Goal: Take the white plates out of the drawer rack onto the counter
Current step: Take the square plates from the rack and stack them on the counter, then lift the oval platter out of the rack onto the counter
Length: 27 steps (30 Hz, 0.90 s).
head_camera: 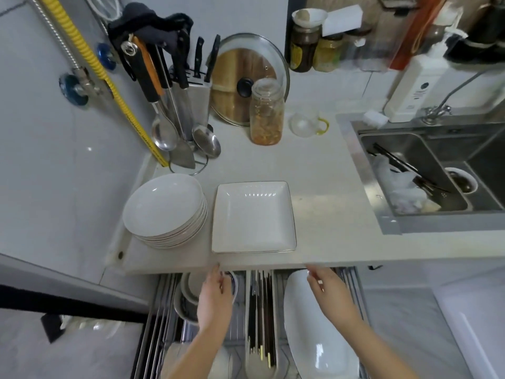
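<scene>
Counter (314, 170) spans the upper frame, pale stone, with a steel sink (426, 170) at its right. Drawer rack (164, 310) stands pulled out below the counter edge, a slim chopstick tray (261, 310) running down its middle. Large white oval plate (306, 324) stands in the rack's right section. Stack of round white plates (166, 209) sits on the counter at left, just beside a stack of square white plates (254, 217). Small bowls (188, 294) are nested in the left section. Left hand (216, 299) reaches among them, fingers curled around a small bowl's rim. Right hand (328, 291) is over the oval plate's top edge, fingers bent; whether it grips cannot be told.
</scene>
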{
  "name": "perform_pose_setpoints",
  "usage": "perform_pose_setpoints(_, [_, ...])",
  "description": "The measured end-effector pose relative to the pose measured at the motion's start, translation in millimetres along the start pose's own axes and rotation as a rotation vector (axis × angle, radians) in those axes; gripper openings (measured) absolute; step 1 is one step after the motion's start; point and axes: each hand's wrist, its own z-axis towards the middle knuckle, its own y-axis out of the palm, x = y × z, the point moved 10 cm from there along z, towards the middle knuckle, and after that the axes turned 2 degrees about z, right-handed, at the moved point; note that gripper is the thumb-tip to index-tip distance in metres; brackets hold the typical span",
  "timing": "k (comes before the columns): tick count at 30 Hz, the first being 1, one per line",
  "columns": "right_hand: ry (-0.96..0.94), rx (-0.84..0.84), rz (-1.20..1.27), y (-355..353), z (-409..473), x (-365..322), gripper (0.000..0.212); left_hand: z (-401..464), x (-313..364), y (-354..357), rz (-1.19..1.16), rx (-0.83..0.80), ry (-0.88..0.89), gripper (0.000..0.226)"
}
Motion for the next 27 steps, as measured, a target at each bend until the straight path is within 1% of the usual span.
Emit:
perform_pose_setpoints(2, [0.041,-0.026,-0.025,2,-16,25,0.028,-17,-15,25,0.01,-0.101,-0.017,0.04])
perform_pose_setpoints(4, [0.103,-0.067,-0.054,6,-31,54,0.031,-35,-29,50,0.024,-0.195,-0.04,0.042])
perform_pose_setpoints(7, [0.178,-0.11,-0.107,13,-51,96,0.032,-57,-43,85,0.057,-0.282,-0.061,0.041])
perform_pose_setpoints(11, [0.331,-0.177,-0.148,26,-73,157,0.029,-78,-60,136,0.082,-0.398,-0.127,0.04])
perform_pose_setpoints(14, [0.401,-0.227,-0.197,37,-80,193,0.033,-86,-75,168,0.099,-0.443,-0.189,0.038])
perform_pose_setpoints(18, [0.437,-0.259,-0.196,53,-67,224,0.04,-81,-90,215,0.144,-0.509,-0.216,0.035])
perform_pose_setpoints(23, [0.506,-0.281,-0.247,72,-44,264,0.05,-61,-112,268,0.23,-0.578,-0.279,0.042])
perform_pose_setpoints(27, [0.575,-0.284,-0.275,87,-36,292,0.058,-45,-133,291,0.337,-0.576,-0.331,0.047])
